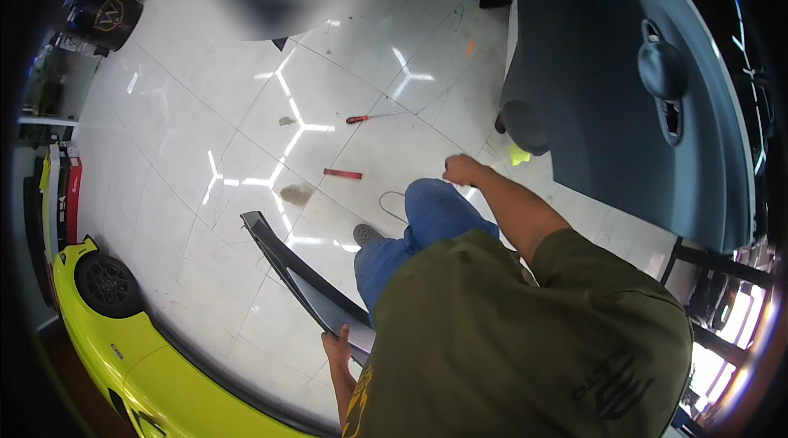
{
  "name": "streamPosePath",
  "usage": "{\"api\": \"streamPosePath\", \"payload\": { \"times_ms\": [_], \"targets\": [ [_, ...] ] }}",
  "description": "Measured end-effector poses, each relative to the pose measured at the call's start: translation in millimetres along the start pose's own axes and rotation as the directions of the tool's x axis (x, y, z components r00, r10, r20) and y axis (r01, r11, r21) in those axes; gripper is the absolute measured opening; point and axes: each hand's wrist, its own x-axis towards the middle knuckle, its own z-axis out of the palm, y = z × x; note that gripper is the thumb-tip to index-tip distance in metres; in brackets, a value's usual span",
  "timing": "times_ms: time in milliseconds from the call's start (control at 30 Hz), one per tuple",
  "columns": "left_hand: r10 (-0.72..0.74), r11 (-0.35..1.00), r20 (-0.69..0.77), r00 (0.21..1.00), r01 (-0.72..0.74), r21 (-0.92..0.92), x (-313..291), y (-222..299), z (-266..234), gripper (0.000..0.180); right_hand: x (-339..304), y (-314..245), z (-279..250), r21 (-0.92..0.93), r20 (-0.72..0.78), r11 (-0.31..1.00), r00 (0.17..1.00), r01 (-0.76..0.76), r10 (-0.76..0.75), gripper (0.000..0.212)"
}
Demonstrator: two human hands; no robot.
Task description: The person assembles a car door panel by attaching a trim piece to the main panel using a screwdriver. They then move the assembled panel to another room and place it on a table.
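L hand (pixel 336 346) grips long dk. trim panel (pixel 307 283) by its edge, nearer the wearer than the red bar (pixel 342 174) on the floor. R hand (pixel 464 169), right of the bar, is curled (can't tell if it's pinching anything). Red-handled tool (pixel 356 119) lies just beyond the bar.

a head-worn fisheye looks down past the near shirt (pixel 492 331) to the floor (pixel 185 151).

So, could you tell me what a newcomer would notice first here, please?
The lime car at lower left probably catches the eye first, then the grey door at upper right. Between them, the left hand holds a long dark trim.
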Motion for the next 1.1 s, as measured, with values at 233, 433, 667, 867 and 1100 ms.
{"api": "streamPosePath", "payload": {
  "times_ms": [233,433,667,867,1100],
  "targets": [
    [0.212,0.901,0.120,0.970,-0.242,0.360,53.8,46.8,-19.6,0.042,200.0,-9.4,-1.0,0.070,-0.061,0.997,0.997,-0.043,0.047,0.033],
    [-0.166,0.959,0.113,0.980,0.134,0.248,105.8,85.2,17.6,0.040,470.7,-16.2,81.1,-0.246,-0.066,0.969,0.998,-0.017,0.001,0.028],
    [-0.217,0.972,0.173,0.961,0.196,0.133,181.1,104.4,66.6,0.037,672.1,-46.8,162.2,-0.534,-0.201,0.844,0.961,0.055,-0.190,0.024],
    [-0.171,0.977,0.155,0.973,0.147,0.155,177.8,59.5,85.7,0.026,683.3,-70.5,217.2,-0.697,-0.007,0.656,0.912,0.290,-0.410,0.021],
    [-0.159,0.986,0.141,0.977,0.148,0.080,184.8,41.6,67.3,0.022,677.2,-69.6,236.0,-0.577,-0.124,0.809,0.968,0.109,-0.219,0.020]
  ]
}}
